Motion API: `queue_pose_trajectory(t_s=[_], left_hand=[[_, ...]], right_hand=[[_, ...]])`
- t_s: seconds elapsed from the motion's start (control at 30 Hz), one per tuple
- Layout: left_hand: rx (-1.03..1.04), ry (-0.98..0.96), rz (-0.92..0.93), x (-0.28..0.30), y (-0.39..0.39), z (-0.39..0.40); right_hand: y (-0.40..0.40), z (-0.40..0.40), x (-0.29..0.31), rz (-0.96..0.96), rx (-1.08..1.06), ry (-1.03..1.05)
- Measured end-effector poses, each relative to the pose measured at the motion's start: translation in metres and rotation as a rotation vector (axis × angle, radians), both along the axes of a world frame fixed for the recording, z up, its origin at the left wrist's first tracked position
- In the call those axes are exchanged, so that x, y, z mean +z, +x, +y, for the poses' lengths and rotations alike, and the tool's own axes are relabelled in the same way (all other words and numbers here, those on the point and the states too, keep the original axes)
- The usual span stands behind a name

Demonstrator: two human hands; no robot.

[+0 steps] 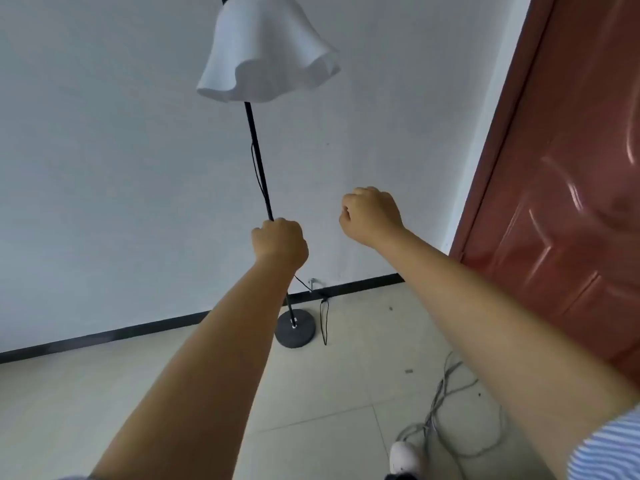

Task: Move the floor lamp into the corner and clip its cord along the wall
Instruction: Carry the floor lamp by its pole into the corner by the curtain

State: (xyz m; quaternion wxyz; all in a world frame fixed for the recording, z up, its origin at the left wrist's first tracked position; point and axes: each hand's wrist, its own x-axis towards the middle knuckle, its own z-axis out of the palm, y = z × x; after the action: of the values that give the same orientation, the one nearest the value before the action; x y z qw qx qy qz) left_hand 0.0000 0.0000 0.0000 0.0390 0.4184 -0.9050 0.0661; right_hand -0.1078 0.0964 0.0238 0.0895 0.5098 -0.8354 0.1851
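The left hand [280, 242] is wrapped in a fist around the black pole [258, 161] of the lamp [268, 50], gripping it about halfway up, with the fingers closed tight on the rod and the knuckles facing the camera. The right hand [370, 216] is held out in the air just to the right of the pole, apart from it; its fingers are curled into a loose fist, and whether anything is pinched inside cannot be told. The lamp stands on its round dark base [295, 329], which rests on the pale tiled floor [311, 393] just in front of the wall [104, 168], near the black baseboard [138, 329]. The pole leans slightly, its top tilted to the left, and the white wavy shade hangs at the upper edge of the view. A thin black cord [256, 171] runs down beside the pole, passes behind the left hand, then slants to the right toward a small pale clip [312, 282] on the wall just above the baseboard; from there a loop of it hangs down onto the floor beside the base. To the right, a red-brown door [571, 168] meets the wall, forming the corner, and the lamp stands well left of it. A tangle of grey wires [446, 410] lies on the floor at the lower right, near a white shoe [403, 457]. A blue-striped sleeve [609, 448] shows on the right arm.
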Motion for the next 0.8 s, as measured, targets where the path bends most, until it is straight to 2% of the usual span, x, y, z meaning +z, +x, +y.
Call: queue_pose_trajectory(t_s=[0.27, 0.43, 0.8], left_hand=[[0.176, 0.254, -0.068, -0.101, -0.118, -0.071], [0.326, 0.410, 0.027, -0.143, -0.166, -0.119], [0.770, 0.622, 0.379, -0.207, -0.252, -0.275]], right_hand=[[-0.152, -0.059, -0.090, -0.199, 0.035, 0.270], [-0.215, -0.105, -0.134, -0.309, 0.119, 0.390], [-0.336, -0.254, -0.188, -0.335, 0.268, 0.525]])
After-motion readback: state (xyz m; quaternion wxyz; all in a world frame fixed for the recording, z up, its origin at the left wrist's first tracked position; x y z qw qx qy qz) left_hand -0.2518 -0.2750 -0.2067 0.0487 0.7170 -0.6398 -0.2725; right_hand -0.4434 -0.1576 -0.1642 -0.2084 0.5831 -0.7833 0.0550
